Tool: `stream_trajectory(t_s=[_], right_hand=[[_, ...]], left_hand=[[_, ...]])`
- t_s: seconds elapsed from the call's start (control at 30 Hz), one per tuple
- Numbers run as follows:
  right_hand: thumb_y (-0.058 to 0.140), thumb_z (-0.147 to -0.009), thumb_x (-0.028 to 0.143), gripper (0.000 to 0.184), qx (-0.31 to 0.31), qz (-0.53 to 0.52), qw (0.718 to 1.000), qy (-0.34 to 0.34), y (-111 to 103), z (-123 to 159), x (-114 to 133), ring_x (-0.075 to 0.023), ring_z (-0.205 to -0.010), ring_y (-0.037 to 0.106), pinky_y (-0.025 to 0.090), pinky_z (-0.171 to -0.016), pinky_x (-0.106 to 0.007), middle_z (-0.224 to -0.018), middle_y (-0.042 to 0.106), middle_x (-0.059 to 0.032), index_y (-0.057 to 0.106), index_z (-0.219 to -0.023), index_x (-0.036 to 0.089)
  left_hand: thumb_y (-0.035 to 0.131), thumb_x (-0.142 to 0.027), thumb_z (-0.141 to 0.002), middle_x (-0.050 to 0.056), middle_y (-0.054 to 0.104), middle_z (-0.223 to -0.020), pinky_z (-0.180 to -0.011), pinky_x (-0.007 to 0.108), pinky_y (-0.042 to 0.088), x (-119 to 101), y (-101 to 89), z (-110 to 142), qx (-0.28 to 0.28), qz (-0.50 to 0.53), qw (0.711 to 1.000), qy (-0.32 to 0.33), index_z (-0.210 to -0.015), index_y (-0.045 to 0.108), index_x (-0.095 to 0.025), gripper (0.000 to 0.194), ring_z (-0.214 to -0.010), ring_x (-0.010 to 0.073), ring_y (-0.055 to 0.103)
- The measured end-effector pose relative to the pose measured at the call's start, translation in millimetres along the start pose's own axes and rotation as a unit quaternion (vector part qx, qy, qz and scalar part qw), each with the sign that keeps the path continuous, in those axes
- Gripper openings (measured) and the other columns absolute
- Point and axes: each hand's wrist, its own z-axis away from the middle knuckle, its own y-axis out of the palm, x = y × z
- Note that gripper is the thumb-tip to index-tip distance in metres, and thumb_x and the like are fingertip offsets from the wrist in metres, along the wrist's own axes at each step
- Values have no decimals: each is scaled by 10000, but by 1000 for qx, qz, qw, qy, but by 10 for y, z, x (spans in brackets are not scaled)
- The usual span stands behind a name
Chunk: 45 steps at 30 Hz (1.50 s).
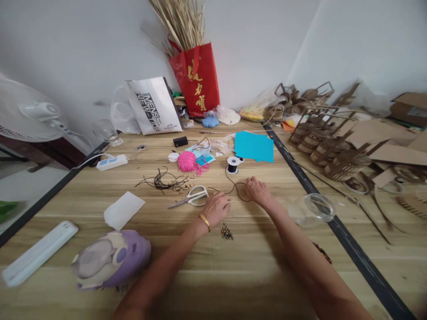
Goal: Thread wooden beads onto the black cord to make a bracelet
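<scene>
My left hand [217, 208], with a gold bracelet [205, 222] at the wrist, is curled low over the table beside the scissors [193, 196]. Its fingers are pressed together, and what they hold, if anything, is hidden. My right hand [257, 191] has its fingers closed at a thin black cord [237, 188]. From a white spool [232, 164], the cord loops down between my hands, and a stretch of it passes just behind my left fingers. A small cluster of dark and reddish beads [227, 232] lies nearest my left wrist.
Cut black cords [165, 181] and pink yarn [187, 161] lie left of the spool; blue sheets [254, 146] behind it. A clear jar [315, 209] stands by my right forearm, near a beaded strand [322, 252]. A purple-and-white case [133, 255] sits front left. Woven baskets [320, 144] crowd the right.
</scene>
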Motion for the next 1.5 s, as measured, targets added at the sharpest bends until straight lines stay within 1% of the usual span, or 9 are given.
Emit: stream_trajectory(t_s=[0.13,0.37,0.57,0.67,0.77,0.97,1.13,1.33,1.5], right_hand=[[338,-903,96,265,-11,-25,1000,4,51,-29,-74,-281,-886,654,438,-707,-339,-997,628,-213,556,-1050,67],[382,-924,195,168,-46,-122,991,-22,-109,-17,-153,-165,-785,655,406,-643,-224,-899,681,-73,534,-991,169],[462,-855,156,88,-113,-319,927,-160,-371,120,-124,-121,-638,590,398,-585,-202,-742,634,-11,544,-885,171],[477,-835,129,101,-146,-338,904,-218,-523,246,-58,-126,-685,569,412,-609,-217,-814,626,-36,570,-856,161],[462,-868,147,128,-137,-365,885,-254,-657,408,-1,-131,-729,580,450,-647,-232,-858,627,-48,588,-882,159],[456,-908,212,182,-106,-431,864,-238,-678,652,-6,-128,-753,624,485,-617,-220,-926,639,-44,561,-1054,182],[459,-888,199,202,-109,-392,894,-187,-482,672,-28,-146,-735,637,503,-633,-262,-970,634,-61,545,-1070,189],[438,-875,153,468,-77,-394,880,-254,-288,681,195,-126,-777,639,540,-729,-311,-1305,468,-112,398,-1330,253],[437,-875,138,295,-77,-422,856,-287,-120,565,295,-145,-867,635,539,-740,-291,-1275,516,-100,526,-1147,210]], left_hand=[[512,-212,-850,142,591,-1017,-912,439,412,78,116,-333,-13,-114,993,-13,-883,643,-139,153,-1030,289,522],[556,-222,-831,138,560,-1057,-939,440,410,187,259,-544,-25,-92,995,-24,-999,590,-134,192,-1054,278,512],[585,-195,-788,160,492,-1312,-1027,418,379,156,106,-543,-176,148,973,9,-1365,331,-139,633,-1231,252,454],[568,-221,-816,71,679,-977,-922,363,461,83,-85,-429,-97,274,957,22,-1223,512,-152,416,-967,198,623],[563,-282,-828,48,678,-774,-684,271,514,3,-261,-244,-13,349,937,0,-974,646,-111,240,-691,147,629],[573,-280,-822,10,627,-663,-607,224,462,-74,-461,147,-21,334,942,-40,-783,654,-128,176,-606,111,561],[585,-279,-813,4,595,-655,-610,228,446,-57,-536,420,-32,363,930,-46,-769,625,-130,160,-602,107,544],[593,-264,-810,3,598,-666,-680,240,433,-77,-535,599,-31,362,930,-64,-756,617,-134,143,-650,115,548],[617,-266,-801,12,625,-661,-692,241,431,-80,-497,647,6,434,899,-61,-735,600,-129,153,-657,118,566]])
